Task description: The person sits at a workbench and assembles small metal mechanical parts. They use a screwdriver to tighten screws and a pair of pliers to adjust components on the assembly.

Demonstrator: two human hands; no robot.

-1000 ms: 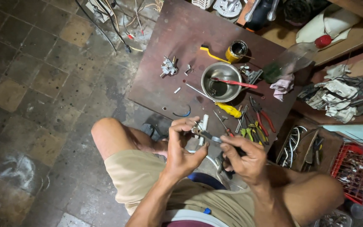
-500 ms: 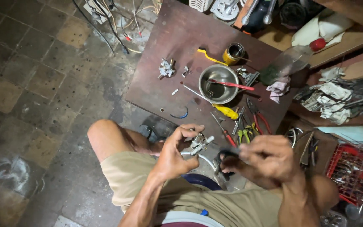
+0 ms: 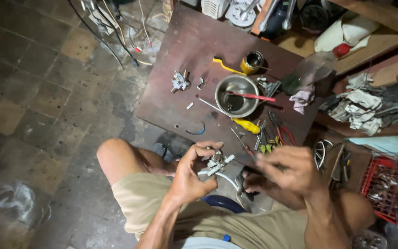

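My left hand is shut on a small silver metal part with a curved metal tube under it, held above my knees. My right hand hovers to the right of the part, apart from it and blurred by motion. A dark shape shows under its fingers, and I cannot tell whether it holds that. Both hands are at the near edge of a low brown table.
On the table stand a steel bowl with a red-handled tool across it, a yellow can, a yellow-handled screwdriver, red-handled pliers, a second metal part and a rag. A red crate sits at right.
My right hand has pulled away from the metal part to the right. My left hand keeps hold of the part.
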